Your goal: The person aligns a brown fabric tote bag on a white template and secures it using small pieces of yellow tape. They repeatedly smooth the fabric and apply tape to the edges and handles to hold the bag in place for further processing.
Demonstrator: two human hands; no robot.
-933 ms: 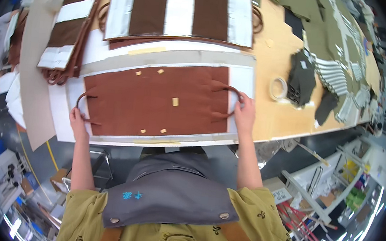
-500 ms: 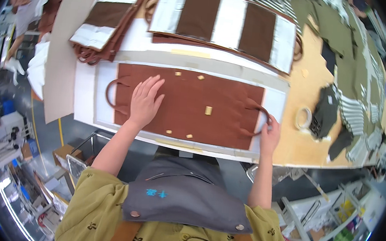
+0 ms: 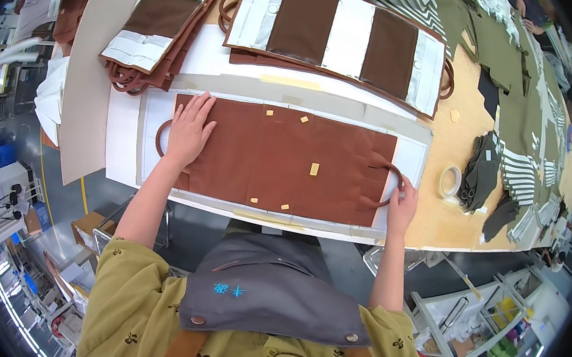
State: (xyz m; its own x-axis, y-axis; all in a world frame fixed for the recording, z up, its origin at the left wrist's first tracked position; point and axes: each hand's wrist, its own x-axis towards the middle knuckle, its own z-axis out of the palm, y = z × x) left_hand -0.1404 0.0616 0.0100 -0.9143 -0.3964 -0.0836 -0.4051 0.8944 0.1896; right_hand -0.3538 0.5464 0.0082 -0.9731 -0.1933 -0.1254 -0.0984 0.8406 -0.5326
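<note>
A flat reddish-brown fabric bag piece lies in front of me on a white board, with several small tan tabs on it. Flat across its left end, fingers stretched, rests my left hand; it partly hides the left loop handle. At the opposite end, my right hand has its fingers closed round the outer edge of the right loop handle.
Behind the board lie stacked brown bag pieces with white panels, and another such stack to the left. A tape roll, dark fabric pieces and olive fabric are at right. Another person stands far left.
My left hand has slid left and slightly away from me, to the bag piece's left end. My right hand stays at the right handle. The far-left person's arm has moved.
</note>
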